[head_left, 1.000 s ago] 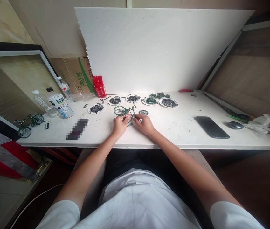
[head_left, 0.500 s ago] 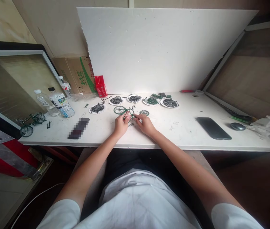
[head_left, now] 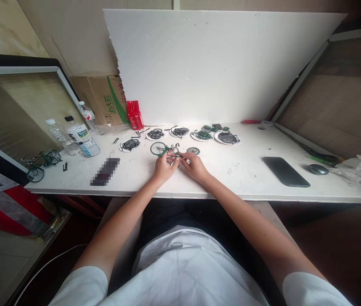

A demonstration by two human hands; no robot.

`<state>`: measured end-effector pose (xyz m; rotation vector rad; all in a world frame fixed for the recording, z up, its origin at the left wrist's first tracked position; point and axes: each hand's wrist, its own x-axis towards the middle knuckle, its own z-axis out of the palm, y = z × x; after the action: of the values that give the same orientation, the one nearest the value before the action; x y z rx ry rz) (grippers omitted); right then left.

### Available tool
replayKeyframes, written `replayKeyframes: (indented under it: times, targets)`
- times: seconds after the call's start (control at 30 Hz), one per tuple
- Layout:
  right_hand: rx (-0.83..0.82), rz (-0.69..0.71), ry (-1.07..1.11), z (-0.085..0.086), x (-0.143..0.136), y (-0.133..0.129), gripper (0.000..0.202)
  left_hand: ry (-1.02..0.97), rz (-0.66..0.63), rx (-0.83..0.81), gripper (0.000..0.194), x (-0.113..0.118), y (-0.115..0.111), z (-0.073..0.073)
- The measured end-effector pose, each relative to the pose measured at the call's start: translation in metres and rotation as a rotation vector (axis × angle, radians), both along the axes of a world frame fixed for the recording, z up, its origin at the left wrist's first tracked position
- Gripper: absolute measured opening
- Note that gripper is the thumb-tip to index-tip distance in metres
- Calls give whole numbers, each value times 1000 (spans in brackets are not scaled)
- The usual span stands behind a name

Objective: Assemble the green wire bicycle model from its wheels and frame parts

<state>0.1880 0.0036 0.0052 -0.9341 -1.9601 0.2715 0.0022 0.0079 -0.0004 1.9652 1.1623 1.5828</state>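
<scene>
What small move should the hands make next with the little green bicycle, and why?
Probably the right hand should reach for the loose wheel: it lies on the table just beyond that hand, while the green bicycle shows only one fitted wheel. The left hand, holding the bicycle, could steady it.
</scene>
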Motion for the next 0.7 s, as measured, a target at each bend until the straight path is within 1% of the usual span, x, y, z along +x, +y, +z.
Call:
replayKeyframes:
  times: [0.2,0.33,0.4,0.53,0.6,0.7]
  targets:
    - [11,47,10,2,0,-2,31,-24,35,34,39,1,3,-3]
    - [16,68,19,4,0,-4,30,-14,53,67,34,0,4,-7]
    - [21,72,21,4,0,-5,29,7,83,78,33,0,4,-9]
    - [31,70,24,4,-1,-5,27,46,151,78,39,-1,7,-14]
    - [27,65,35,3,-1,-5,28,36,140,64,40,-2,8,-16]
    - [-8,39,94,1,-1,-5,34,-10,76,18,39,-2,9,-17]
